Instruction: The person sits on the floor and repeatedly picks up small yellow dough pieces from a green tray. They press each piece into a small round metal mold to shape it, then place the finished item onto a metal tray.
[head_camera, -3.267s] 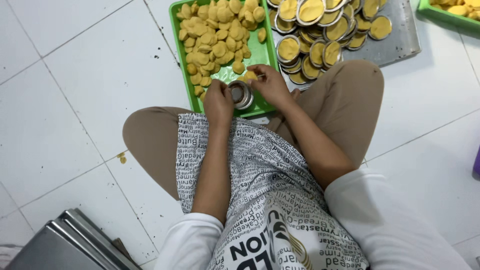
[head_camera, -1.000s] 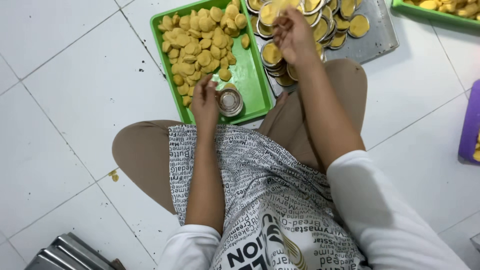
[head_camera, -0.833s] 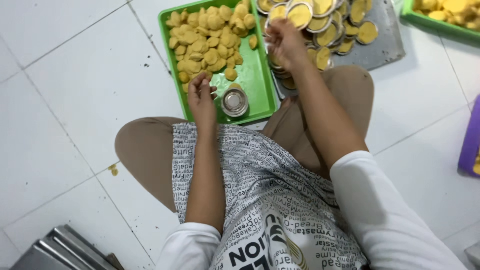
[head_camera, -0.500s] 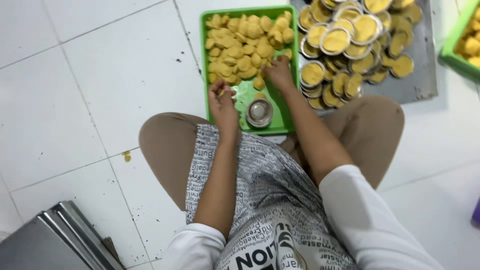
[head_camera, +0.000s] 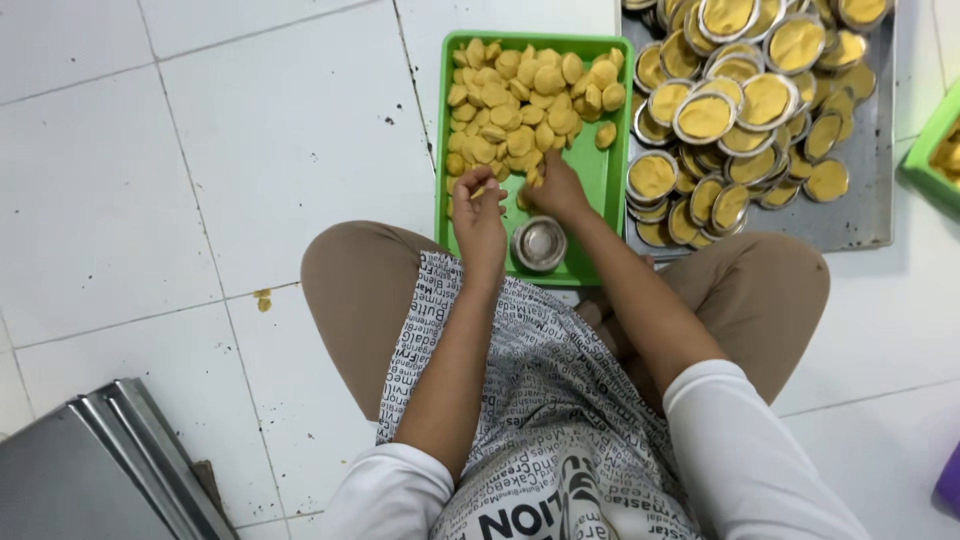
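**On the white tiled floor, both hands at the green tray**

Head view: you are sitting on a white tiled floor (head_camera: 200, 150) with grey grout lines, knees spread in tan trousers, a printed black-and-white apron across your lap. Take the green tray (head_camera: 612, 190) in front of you as the landmark.

Inside the tray, its far half is heaped with yellow dough discs (head_camera: 525, 100), loosely piled and overlapping. Near the tray's close edge stands a small round metal mould (head_camera: 539, 243), open side up and apart from the heap.

Your left hand (head_camera: 478, 212) is over the tray's near left corner, just left of the mould. Its fingers are curled and pinched together on a small piece of yellow dough (head_camera: 479, 192), held above the tray floor.

Your right hand (head_camera: 556, 190) is at the near edge of the heap, just beyond the mould. Its fingers are bent down onto the discs; you cannot tell from here whether they are clamped on one or merely touching the pile.

Right of the tray, touching or nearly touching its side, lies a flat metal sheet (head_camera: 860, 210) crowded with filled metal moulds (head_camera: 740, 100), each holding yellow dough, stacked and leaning on one another.

Further right, a second green tray (head_camera: 925, 160) shows only its corner. Left of the landmark tray, well apart, a dough crumb (head_camera: 263, 299) lies on the tiles. At the lower left corner sit stacked grey metal trays (head_camera: 110, 470).
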